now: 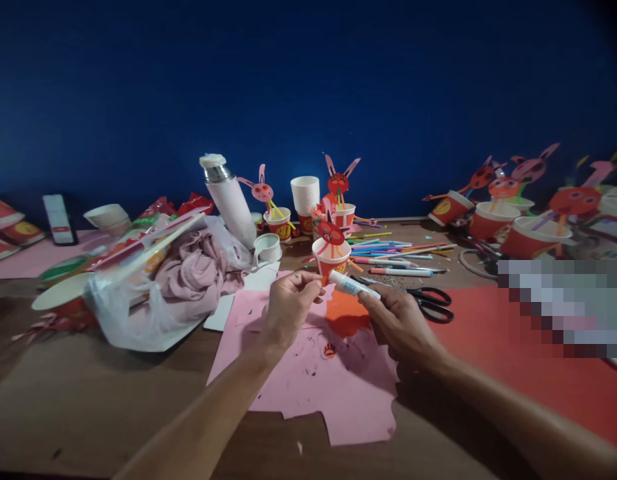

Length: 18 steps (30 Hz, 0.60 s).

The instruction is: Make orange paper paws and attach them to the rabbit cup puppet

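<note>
My right hand (406, 323) is wrapped round a white glue stick (353, 285), its far end pointing up and to the left. Close to that end, the fingertips of my left hand (294, 300) are pinched together; anything between them is too small to make out. Below both hands lies a ragged-edged sheet of pink paper (288, 380), with an orange paper piece (346, 313) on it. A small orange cutout with black marks (329, 351) rests on the pink sheet. Just beyond the glue stick stands a red paper cup (328, 257) bearing a red paper rabbit face.
Black-handled scissors (433, 303) lie right of my right hand, beside red paper (488, 347). Pens and coloured sticks (388, 250) spread behind. A plastic bag (138, 327), a leaning white flask (233, 207) and stacked cups (305, 195) stand left and back. Decorated cups (533, 237) line the right.
</note>
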Available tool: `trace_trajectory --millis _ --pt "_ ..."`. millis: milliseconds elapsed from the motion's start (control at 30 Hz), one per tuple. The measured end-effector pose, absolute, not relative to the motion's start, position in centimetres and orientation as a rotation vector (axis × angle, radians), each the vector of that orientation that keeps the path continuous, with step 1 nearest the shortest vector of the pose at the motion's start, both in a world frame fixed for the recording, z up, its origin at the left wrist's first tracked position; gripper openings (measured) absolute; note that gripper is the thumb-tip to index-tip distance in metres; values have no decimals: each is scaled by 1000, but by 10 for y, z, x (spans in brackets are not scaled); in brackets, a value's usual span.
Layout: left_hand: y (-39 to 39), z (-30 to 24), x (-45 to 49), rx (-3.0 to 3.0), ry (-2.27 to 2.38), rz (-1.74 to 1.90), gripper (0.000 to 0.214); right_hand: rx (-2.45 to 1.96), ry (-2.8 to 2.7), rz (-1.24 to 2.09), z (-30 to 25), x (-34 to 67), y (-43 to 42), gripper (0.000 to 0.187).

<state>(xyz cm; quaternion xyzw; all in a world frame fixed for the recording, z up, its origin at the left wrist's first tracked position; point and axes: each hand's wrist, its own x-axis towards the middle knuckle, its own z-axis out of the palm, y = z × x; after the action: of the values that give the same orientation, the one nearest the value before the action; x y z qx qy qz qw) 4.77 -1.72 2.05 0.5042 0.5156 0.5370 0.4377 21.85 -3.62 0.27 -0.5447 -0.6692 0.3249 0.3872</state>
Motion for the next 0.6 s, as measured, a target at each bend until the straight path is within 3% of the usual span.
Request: trace_trajectory --millis 200,467,600 --pt "-13 24 46 1003 1159 1319 11 -1238 -1481 1062 -3 222 -31 45" --pt "-14 29 40 913 878 1414 14 -1240 -1600 1188 6 219 -32 30" --pt "-10 37 32 868 847 1492 17 -1350 -1788 1051 9 219 -34 24"
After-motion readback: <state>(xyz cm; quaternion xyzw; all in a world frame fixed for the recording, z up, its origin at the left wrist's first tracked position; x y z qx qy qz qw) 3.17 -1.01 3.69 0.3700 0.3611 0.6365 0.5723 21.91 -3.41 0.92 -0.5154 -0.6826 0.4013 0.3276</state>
